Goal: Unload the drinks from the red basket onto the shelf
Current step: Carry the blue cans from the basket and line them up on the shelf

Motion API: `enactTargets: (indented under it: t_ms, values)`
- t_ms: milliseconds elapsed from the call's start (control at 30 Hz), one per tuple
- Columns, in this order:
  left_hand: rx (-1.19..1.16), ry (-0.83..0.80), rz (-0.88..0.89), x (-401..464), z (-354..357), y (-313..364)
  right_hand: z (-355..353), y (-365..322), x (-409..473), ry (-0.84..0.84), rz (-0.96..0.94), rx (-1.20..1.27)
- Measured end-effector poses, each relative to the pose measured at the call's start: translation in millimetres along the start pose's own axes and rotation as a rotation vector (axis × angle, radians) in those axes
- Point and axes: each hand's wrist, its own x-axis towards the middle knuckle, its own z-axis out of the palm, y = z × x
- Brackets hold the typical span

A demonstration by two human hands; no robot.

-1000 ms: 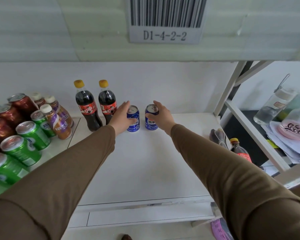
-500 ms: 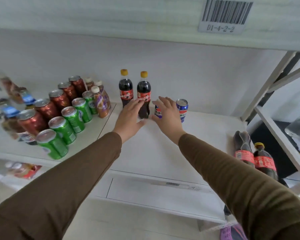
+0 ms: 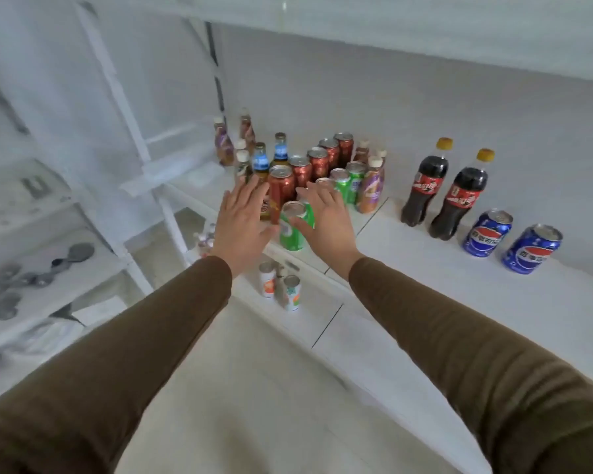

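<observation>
Two blue cans (image 3: 488, 232) with a red, white and blue roundel are standing upright on the white shelf (image 3: 442, 285), silver tops up, long axes vertical, at the right end of the row and just apart from each other. Just to their left two dark cola bottles (image 3: 425, 183) with red labels and yellow caps are standing upright as well, side by side near the back wall. Further left a crowd of drinks is sitting close together: red cans (image 3: 281, 189) in a line running back, green cans (image 3: 343, 184) beside them, small brown bottles with white caps (image 3: 370, 189) and two bottles with blue labels (image 3: 261, 162). One green can (image 3: 293, 227) is standing upright at the front edge of the shelf, nearest the camera.

Both arms, in brown sleeves, are reaching forward from the bottom corners. The left hand (image 3: 242, 224) is lying flat, palm down, its fingers (image 3: 250, 191) spread and straight in front of the red cans, holding nothing. The right hand (image 3: 326, 222) is likewise palm down with its fingers (image 3: 319, 196) spread and empty; its thumb side is just beside the front green can, and whether it is touching cannot be told. That can is sitting between the two hands.

On a lower level below the shelf edge, pale cans with orange and green print (image 3: 290, 292) are standing upright.
</observation>
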Motion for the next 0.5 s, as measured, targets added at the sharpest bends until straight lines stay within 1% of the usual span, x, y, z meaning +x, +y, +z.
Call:
enactTargets:
  t_ms: [133, 267, 400, 500]
  values:
    - [0.039, 0.019, -0.185, -71.7, -54.3, -95.1, 55.5, -107.7, -2.5, -0.059, -0.115, 0.094]
    - [0.083, 0.035, -0.343, -160.7, -111.9, -182.9, 115.4, -223.1, -20.0, -0.146, -0.206, 0.198]
    - [0.108, 0.065, -0.510, -259.4, -171.3, -254.1, 172.0, -338.2, -48.1, -0.291, -0.310, 0.279]
    - [0.137, 0.089, -0.641, -331.9, -214.1, -299.6, 208.4, -423.1, -71.5, -0.375, -0.424, 0.330]
